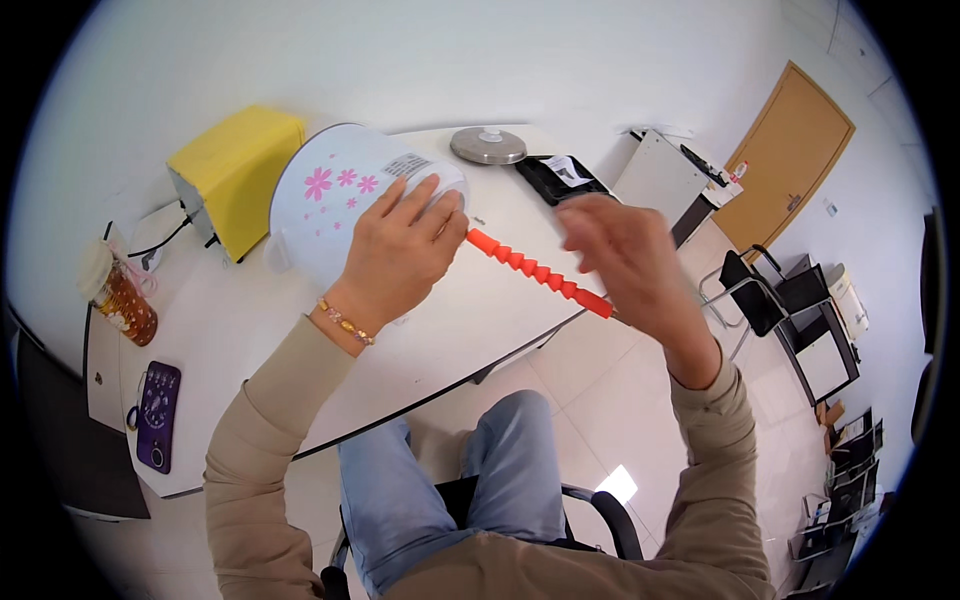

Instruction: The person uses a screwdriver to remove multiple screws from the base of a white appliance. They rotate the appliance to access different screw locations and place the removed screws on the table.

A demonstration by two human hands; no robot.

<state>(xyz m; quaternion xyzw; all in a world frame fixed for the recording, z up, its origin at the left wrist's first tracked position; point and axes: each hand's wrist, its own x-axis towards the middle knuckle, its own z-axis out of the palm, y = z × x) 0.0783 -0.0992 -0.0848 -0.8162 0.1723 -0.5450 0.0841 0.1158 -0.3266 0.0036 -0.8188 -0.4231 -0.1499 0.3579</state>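
Note:
A white pot [330, 185] printed with pink flowers lies tipped on its side on the table, its wide end to the left. My left hand [405, 235] grips its narrower base end, fingers spread over it and the thumb hidden. A red ribbed flexible shaft [530, 268] slants down to the right from beside the left fingers, with a bit of metal at its lower end. Whether its upper tip touches the pot is hidden. My right hand [630, 255] is raised just above the shaft's lower end, its fingers bent and smeared by motion.
On the white table [250, 365] are a yellow box-shaped device [240, 180], a patterned tumbler [125, 305] and a purple phone [158, 415]. A round metal lid [488, 147] and an open black case [560, 180] lie behind. Chairs [755, 295] stand at the right.

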